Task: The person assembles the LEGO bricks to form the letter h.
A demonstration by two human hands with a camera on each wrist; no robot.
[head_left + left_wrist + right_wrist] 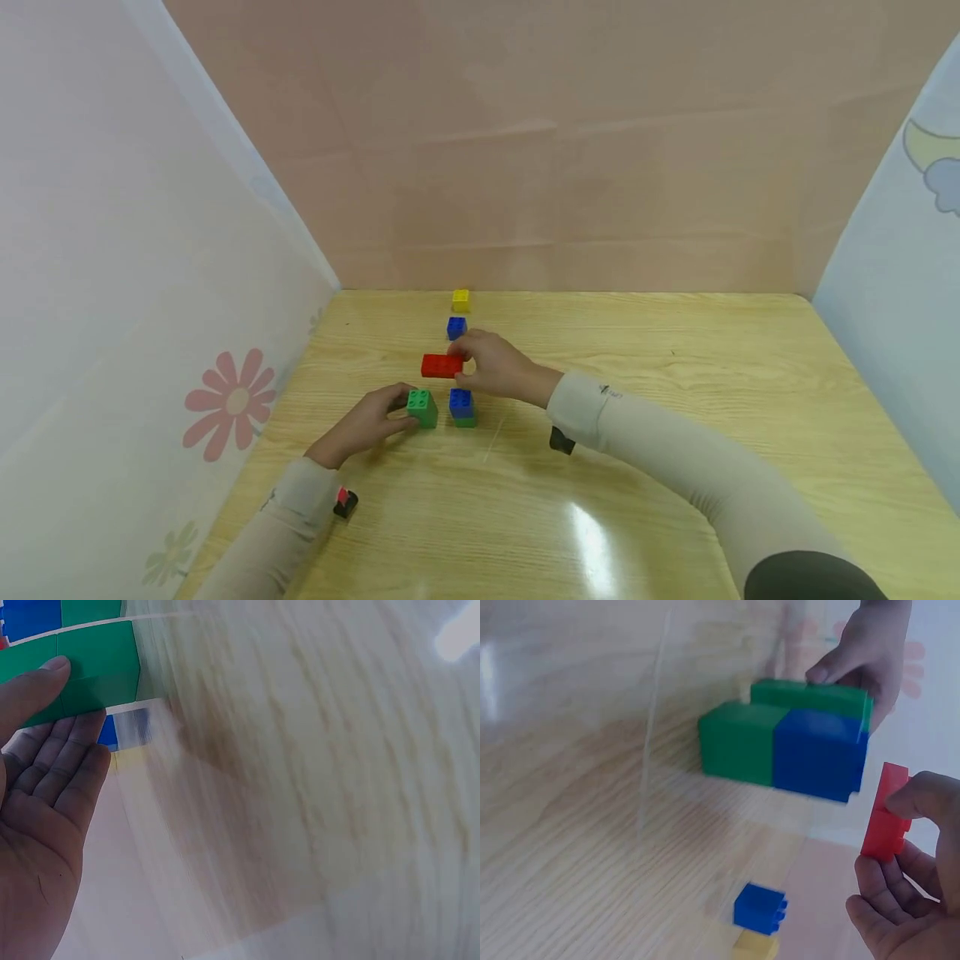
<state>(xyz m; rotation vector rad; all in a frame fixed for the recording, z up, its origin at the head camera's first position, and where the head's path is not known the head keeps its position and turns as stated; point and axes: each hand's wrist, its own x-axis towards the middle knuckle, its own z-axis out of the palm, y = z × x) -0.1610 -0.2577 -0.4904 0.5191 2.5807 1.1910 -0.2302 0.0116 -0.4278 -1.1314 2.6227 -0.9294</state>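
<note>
Between thumb and fingers, my left hand (366,423) holds an upright stack of two green toy bricks (423,411) by its left side. Just right of it stands a second stack, with a blue brick (461,404) on top of a green brick (466,422). My right hand (498,365) pinches a long red brick (438,366) by its right end. In the right wrist view the thumb lies on one face of the red brick (885,812), above the level of both stacks. The left wrist view has the thumb across the green bricks (97,671).
Beyond the hands, a small blue brick (457,327) stands on the wooden table (675,400), with a yellow brick (461,301) behind it near the back edge. A flowered wall (150,250) rises at the left, and a brownish panel (555,167) closes the back.
</note>
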